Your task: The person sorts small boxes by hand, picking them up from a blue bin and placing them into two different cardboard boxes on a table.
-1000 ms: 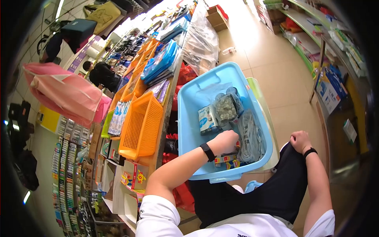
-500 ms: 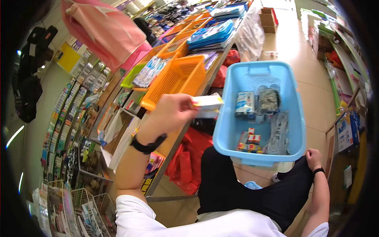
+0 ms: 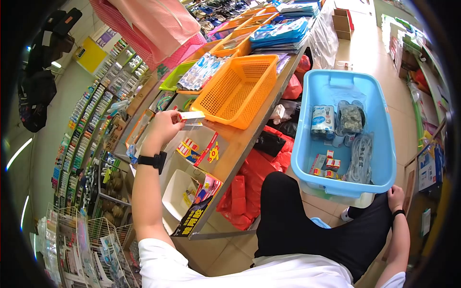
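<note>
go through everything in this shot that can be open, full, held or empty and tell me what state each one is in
Left hand: raised, gripping a small white box.
Small white box: held level over the display table.
Right hand: resting on the dark trouser knee, holding nothing.
Light blue plastic tub: lidless, partly filled with packets.
Orange mesh basket: empty, tilted on the table.
White cardboard display box: open, looks empty.

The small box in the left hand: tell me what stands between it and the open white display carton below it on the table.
Nothing visible does. The left hand holds the small box in its grip above the table, and the open white display carton lies just below with its top open. The orange basket sits off to the side, clear of that path.
</note>
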Demonstrator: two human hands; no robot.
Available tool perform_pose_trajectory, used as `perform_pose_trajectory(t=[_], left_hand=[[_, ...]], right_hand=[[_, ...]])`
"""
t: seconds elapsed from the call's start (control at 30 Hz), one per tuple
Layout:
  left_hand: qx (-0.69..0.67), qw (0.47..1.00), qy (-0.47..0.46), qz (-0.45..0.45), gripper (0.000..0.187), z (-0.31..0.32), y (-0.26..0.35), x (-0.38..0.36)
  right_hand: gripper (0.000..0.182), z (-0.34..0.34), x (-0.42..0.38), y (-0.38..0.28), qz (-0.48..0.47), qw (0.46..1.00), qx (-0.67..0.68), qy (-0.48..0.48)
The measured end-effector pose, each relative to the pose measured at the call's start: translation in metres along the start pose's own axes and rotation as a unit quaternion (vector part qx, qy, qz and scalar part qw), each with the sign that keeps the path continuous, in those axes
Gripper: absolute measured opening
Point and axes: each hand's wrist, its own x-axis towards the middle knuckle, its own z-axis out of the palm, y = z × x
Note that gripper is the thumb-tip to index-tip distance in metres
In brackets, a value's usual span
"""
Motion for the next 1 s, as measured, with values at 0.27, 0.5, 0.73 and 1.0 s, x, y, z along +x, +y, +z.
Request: perform_pose_trajectory(t=[0.27, 0.5, 0.73, 1.0], left_hand=[[-0.105, 0.986, -0.131, -0.009, 0.024, 0.031, -0.06, 0.025], [-0.032, 0.989, -0.133, 0.049, 0.027, 0.042, -0.073, 0.047], [0.074, 0.987, -0.138, 0.039, 0.029, 0.063, -0.067, 0.052], [0.211, 0.959, -0.181, 0.062, 0.034, 0.087, -0.055, 0.035]], right_hand=[[0.024, 0.0, 0.003, -0.009, 0.0, 1.0, -0.005, -0.005], [0.026, 0.006, 0.006, 0.001, 0.02, 0.999, -0.05, 0.0], [0.02, 0.007, 0.005, -0.002, 0.017, 0.999, -0.028, 0.0], [0.018, 0.005, 0.003, -0.005, 0.017, 0.999, -0.032, 0.008]])
